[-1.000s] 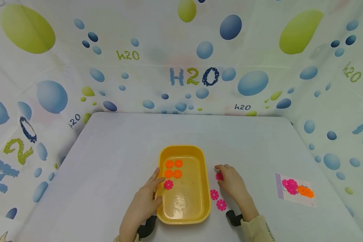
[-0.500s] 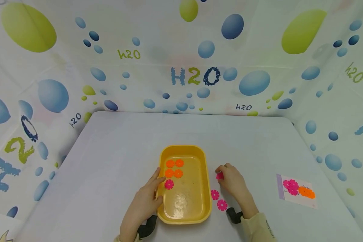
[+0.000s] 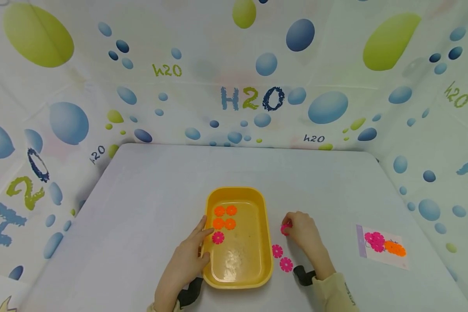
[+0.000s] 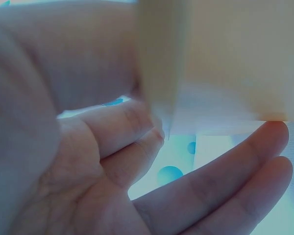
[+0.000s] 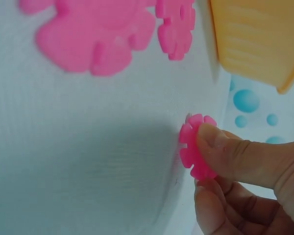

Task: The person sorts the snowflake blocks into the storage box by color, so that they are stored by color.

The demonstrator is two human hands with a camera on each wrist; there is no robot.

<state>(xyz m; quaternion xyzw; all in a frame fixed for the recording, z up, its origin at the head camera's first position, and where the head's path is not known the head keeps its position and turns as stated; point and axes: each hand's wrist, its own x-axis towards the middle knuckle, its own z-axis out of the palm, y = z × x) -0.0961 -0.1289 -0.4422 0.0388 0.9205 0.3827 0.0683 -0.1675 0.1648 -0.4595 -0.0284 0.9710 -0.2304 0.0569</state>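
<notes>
In the head view my left hand [image 3: 187, 253] holds the left side of a yellow tray [image 3: 268, 242], with fingertips at its rim. The left wrist view shows fingers against the blurred tray wall [image 4: 225, 73]. My right hand [image 3: 302, 229] is right of the tray and pinches a pink notched flower-shaped disc [image 5: 198, 149] between thumb and fingers, close over the table. Inside the tray lie several orange flower discs [image 3: 230, 224] and one pink disc [image 3: 218, 238]. Two more pink discs [image 3: 286, 264] lie between the tray and my right wrist.
A picture card [image 3: 386, 246] with a pink and orange flower design lies to the right on the white table [image 3: 160, 182]. A curtain with bubble prints [image 3: 195, 86] hangs behind and along both sides. Black straps [image 3: 304, 275] are on the wrists.
My right hand has shifted slightly right and its fingers now pinch the pink disc, which has turned up on edge. The left hand and tray stay in place.
</notes>
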